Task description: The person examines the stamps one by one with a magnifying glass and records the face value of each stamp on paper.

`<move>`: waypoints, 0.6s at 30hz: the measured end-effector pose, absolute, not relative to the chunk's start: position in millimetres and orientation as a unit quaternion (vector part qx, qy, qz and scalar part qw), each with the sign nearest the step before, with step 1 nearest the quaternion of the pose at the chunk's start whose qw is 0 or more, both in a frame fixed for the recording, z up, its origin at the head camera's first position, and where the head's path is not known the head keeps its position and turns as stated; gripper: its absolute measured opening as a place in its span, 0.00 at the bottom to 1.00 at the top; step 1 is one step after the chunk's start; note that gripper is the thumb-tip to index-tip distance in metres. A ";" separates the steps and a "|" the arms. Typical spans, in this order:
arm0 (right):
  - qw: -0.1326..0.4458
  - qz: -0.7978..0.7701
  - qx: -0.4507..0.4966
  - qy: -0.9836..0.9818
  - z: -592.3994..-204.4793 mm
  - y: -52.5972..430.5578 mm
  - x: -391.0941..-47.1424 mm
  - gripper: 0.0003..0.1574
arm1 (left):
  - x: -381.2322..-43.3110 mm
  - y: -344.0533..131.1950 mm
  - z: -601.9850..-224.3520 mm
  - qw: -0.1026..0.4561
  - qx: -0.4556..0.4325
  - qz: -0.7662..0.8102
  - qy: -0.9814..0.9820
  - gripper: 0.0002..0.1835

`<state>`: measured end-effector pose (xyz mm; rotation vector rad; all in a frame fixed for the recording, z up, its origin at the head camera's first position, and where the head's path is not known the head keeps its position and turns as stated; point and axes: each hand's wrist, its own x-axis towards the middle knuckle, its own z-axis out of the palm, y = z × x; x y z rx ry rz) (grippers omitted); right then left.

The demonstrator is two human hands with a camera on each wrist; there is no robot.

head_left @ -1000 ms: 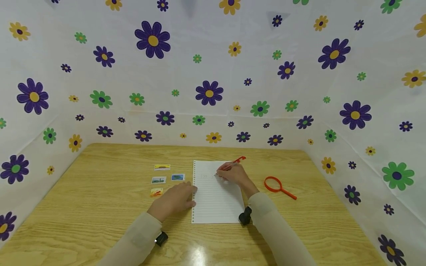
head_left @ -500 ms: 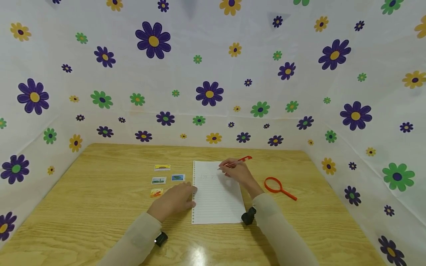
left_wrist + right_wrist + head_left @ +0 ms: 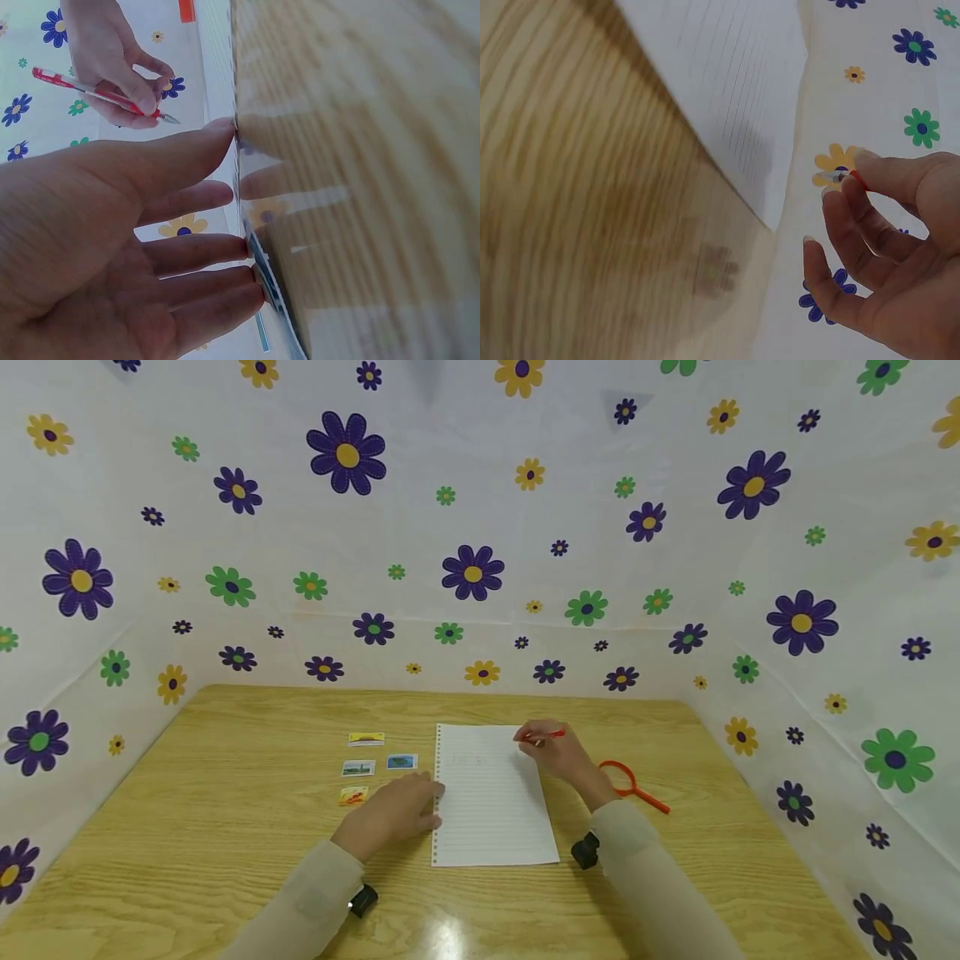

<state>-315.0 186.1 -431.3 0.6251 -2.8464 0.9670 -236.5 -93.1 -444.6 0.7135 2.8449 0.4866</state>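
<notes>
A lined sheet of paper [image 3: 491,818] with punched holes down its left edge lies on the table, faint writing near its top. My right hand [image 3: 557,752] pinches a red pen [image 3: 112,96] between thumb and fingers, above the sheet's upper right edge. In the right wrist view the pen tip [image 3: 832,177] pokes out from the fingertips, apart from the paper. My left hand [image 3: 397,810] rests at the sheet's left edge, its fingers fairly straight and fingertips touching down, as the left wrist view shows.
Several small picture cards, among them a yellow one [image 3: 366,739] and a blue one [image 3: 402,762], lie left of the sheet. A red magnifying glass [image 3: 651,800] lies to the right, its lens partly behind my right wrist. Flowered cloth [image 3: 480,510] encloses the wooden table [image 3: 225,827].
My right hand has lifted the pen off the writing and moved right, towards the paper's edge. More marks show on the top lines. My left hand stays put.
</notes>
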 end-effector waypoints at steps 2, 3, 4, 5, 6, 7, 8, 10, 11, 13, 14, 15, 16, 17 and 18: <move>0.049 0.283 0.220 -0.932 -429.8 190.4 -313.7 0.07 | -236.8 -93.0 -445.9 0.085 0.240 0.164 0.953 0.26; 0.052 0.271 0.224 -0.935 -429.1 192.4 -313.4 0.07 | -236.8 -93.0 -446.5 0.086 0.239 0.164 0.953 0.26; 0.054 0.259 0.226 -0.938 -428.5 194.6 -313.2 0.08 | -236.8 -93.0 -446.7 0.086 0.239 0.164 0.953 0.26; 0.055 0.247 0.225 -0.941 -427.7 196.7 -312.9 0.10 | -236.7 -93.0 -446.9 0.086 0.240 0.165 0.953 0.26; 0.055 0.234 0.224 -0.945 -427.4 198.8 -313.0 0.11 | -236.8 -93.0 -447.2 0.085 0.239 0.165 0.953 0.26; 0.053 0.226 0.219 -0.948 -427.0 201.1 -313.1 0.12 | -236.7 -93.0 -447.3 0.085 0.239 0.166 0.953 0.26; 0.051 0.221 0.214 -0.950 -426.8 203.2 -313.0 0.14 | -236.7 -92.9 -447.2 0.085 0.239 0.166 0.953 0.26; 0.048 0.208 0.206 -0.955 -426.8 208.1 -313.0 0.15 | -236.8 -93.0 -447.2 0.085 0.238 0.168 0.953 0.26; 0.047 0.205 0.202 -0.956 -426.9 210.4 -312.9 0.15 | -236.9 -93.1 -447.5 0.085 0.237 0.168 0.953 0.26; 0.044 0.202 0.199 -0.958 -426.9 214.9 -312.5 0.15 | -236.9 -93.2 -447.7 0.085 0.236 0.168 0.953 0.26; 0.043 0.201 0.198 -0.958 -426.9 216.9 -312.3 0.15 | -236.9 -93.3 -447.6 0.085 0.236 0.169 0.953 0.26; 0.042 0.199 0.198 -0.959 -427.1 219.0 -312.2 0.15 | -236.8 -93.4 -447.7 0.087 0.235 0.169 0.953 0.26; 0.042 0.198 0.198 -0.959 -427.4 220.9 -312.1 0.15 | -236.9 -93.4 -447.7 0.087 0.235 0.169 0.953 0.26; 0.043 0.195 0.199 -0.959 -427.7 223.0 -312.0 0.15 | -236.9 -93.3 -447.7 0.087 0.235 0.170 0.953 0.26; 0.044 0.191 0.200 -0.960 -428.2 224.9 -311.8 0.15 | -236.8 -93.3 -447.5 0.086 0.235 0.170 0.953 0.26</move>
